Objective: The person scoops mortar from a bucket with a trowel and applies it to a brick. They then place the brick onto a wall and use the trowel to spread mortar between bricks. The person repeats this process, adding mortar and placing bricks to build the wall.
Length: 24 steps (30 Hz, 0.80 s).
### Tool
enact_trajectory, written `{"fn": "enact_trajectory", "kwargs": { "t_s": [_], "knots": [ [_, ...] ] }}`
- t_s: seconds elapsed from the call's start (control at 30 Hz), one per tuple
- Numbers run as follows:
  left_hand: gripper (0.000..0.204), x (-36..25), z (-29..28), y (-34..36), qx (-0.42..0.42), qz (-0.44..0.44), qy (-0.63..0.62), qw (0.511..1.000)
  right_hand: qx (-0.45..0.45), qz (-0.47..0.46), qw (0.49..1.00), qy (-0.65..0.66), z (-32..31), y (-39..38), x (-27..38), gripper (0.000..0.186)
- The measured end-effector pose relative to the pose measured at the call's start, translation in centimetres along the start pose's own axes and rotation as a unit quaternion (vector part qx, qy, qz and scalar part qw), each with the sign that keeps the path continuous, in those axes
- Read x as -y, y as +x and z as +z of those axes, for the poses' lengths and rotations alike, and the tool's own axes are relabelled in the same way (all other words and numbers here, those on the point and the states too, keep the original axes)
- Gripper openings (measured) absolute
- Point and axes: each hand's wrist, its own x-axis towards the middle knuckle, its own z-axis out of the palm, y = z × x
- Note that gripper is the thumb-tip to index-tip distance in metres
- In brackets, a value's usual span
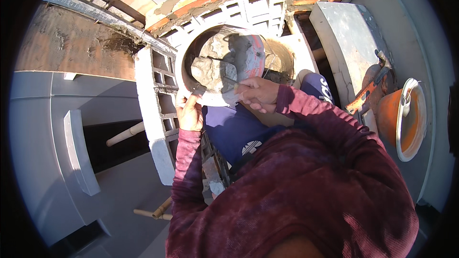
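Observation:
A round bucket (258, 53) stands tilted before me, with wet grey mortar (217, 46) inside. My right hand (258, 94) is closed at the bucket's near side around what looks like a trowel's handle. A thin metal shank (230, 81) runs from that hand into the bucket, toward a heaped lump of mortar (213, 73); the blade is hidden under the lump. My left hand (190, 112) grips the bucket's near left rim, thumb and fingers closed on it. Just right of the bucket, a second round container (287, 57) shows in part.
A curved row of mortared bricks (201, 5) runs along the far side. Hollow blocks (153, 76) and a stained wooden board (81, 43) are at left, bamboo poles (125, 134) below. At right are a grey slab (346, 33), an orange-and-black tool (367, 93) and an orange bucket (389, 112).

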Motion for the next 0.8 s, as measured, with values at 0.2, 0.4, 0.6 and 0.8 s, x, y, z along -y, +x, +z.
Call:
{"fn": "enact_trajectory", "kwargs": {
  "t_s": [0.2, 0.4, 0.6, 0.8],
  "knots": [
    [0.027, 1.6, 1.1, 1.1, -0.037, 0.053, -0.019, 0.998, 0.027, 0.008, 0.993, 0.114, 0.6, -1.3, 2.8, 0.033],
    [0.024, 1.7, 1.0, 4.1, -0.097, 0.063, -0.021, 0.993, -0.064, -0.011, 0.991, 0.119, 1.4, -8.5, 6.0, 0.033],
    [0.033, -0.9, -0.9, 4.9, -0.143, 0.090, -0.034, 0.985, -0.233, 0.013, 0.966, 0.113, -0.4, -15.6, 5.7, 0.023],
    [0.022, -7.3, 0.6, 3.4, -0.118, 0.012, -0.059, 0.991, -0.338, 0.155, 0.918, -0.136, -5.1, -10.4, 1.7, 0.020]
  ]
}}
